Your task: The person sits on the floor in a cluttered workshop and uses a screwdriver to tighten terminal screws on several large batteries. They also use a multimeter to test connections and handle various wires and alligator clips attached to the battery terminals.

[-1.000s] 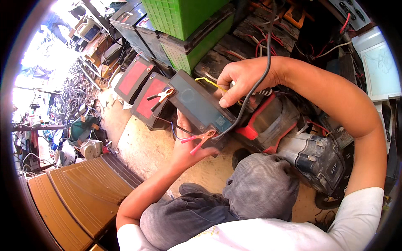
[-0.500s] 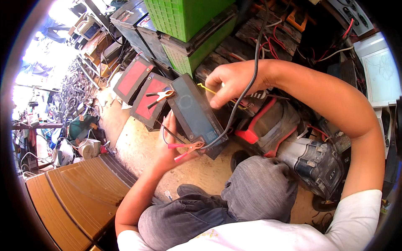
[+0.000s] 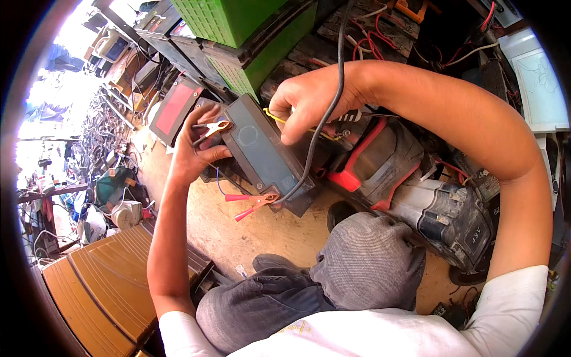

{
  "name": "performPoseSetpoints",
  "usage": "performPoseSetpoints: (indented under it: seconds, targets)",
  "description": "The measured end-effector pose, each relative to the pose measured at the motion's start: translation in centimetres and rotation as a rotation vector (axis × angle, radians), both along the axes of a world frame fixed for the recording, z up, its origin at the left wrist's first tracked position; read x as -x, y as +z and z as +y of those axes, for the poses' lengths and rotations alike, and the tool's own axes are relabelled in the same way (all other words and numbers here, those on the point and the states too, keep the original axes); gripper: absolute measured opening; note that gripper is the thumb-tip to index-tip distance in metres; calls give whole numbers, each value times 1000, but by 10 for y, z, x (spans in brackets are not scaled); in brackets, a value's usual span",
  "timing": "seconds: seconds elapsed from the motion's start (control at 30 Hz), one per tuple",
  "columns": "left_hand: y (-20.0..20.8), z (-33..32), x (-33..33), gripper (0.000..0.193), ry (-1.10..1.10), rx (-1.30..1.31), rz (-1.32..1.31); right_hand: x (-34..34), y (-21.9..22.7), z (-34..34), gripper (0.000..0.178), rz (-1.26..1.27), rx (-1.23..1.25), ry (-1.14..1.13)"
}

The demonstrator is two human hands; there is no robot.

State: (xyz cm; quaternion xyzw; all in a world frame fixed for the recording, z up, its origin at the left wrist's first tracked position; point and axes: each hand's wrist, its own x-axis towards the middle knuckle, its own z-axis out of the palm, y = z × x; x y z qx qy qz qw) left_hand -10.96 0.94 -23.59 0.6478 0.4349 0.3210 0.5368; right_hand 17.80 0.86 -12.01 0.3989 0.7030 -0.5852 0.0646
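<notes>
My left hand (image 3: 193, 152) is at the black-handled clip (image 3: 215, 127), fingers and thumb apart around its handles. That clip sits at the upper left corner of a dark battery with a blue-grey top (image 3: 262, 146), which stands tilted. A red-handled clip (image 3: 262, 201) with a black cable is on the near end of the same battery. Above the battery's right side, the fingers of my right hand (image 3: 306, 104) are closed on a thin yellow wire (image 3: 275, 116). Part of the wire is hidden behind the hand. The black cable (image 3: 340, 77) hangs past my right wrist.
A red-topped battery (image 3: 177, 106) lies beyond my left hand. Green-cased batteries (image 3: 238, 21) are stacked behind. To the right stands a black and red machine (image 3: 380, 163) beside a grey and black case (image 3: 458, 223). A brown ribbed panel (image 3: 107, 279) is at lower left.
My left hand has moved from beside the battery's near left side up to the black-handled clip. The right hand keeps its grip on the yellow wire.
</notes>
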Motion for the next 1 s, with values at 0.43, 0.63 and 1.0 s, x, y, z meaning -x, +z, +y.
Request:
performPoseSetpoints:
  seconds: [0.43, 0.63, 1.0]
  targets:
    - [-5, -19, 9, 83, -2, -69, -63, -2, -10, 9, 26, 32, 49, 51]
    - [-14, -5, 17, 82, -34, 96, -139, -6, -18, 2, 25, 132, 158, 13]
    - [1, -12, 24, 94, -53, 27, 85, -8, -10, 2, 24, 141, 50, -93]
